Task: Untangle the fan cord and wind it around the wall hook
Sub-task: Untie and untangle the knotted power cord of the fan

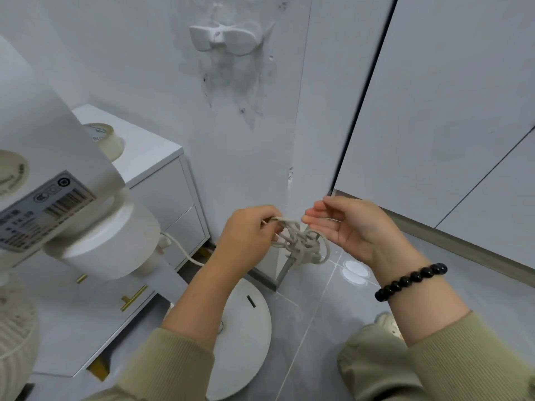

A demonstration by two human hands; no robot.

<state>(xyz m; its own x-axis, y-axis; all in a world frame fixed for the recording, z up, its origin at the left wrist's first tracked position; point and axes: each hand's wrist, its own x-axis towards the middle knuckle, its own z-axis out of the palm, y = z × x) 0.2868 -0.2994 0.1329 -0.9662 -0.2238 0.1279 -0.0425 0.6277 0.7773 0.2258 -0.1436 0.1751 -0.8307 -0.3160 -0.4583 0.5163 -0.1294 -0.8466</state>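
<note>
A beige fan cord (pixel 301 244) hangs in a knotted tangle between my hands, in front of the wall corner. My left hand (pixel 249 235) is shut on several loops of the tangle. My right hand (pixel 347 224) pinches a thin strand of the same cord between thumb and fingers, just right of the knot. The cord's other end runs left to the white fan motor housing (pixel 113 238). The white wall hook (pixel 224 39) is mounted high on the wall, well above both hands, with nothing on it.
The fan's round white base (pixel 246 328) stands on the grey tiled floor below my arms. A white drawer cabinet (pixel 162 180) with a roll of tape (pixel 105 138) is at left. White cupboard doors (pixel 434 111) fill the right side. A shoe (pixel 388 322) shows at lower right.
</note>
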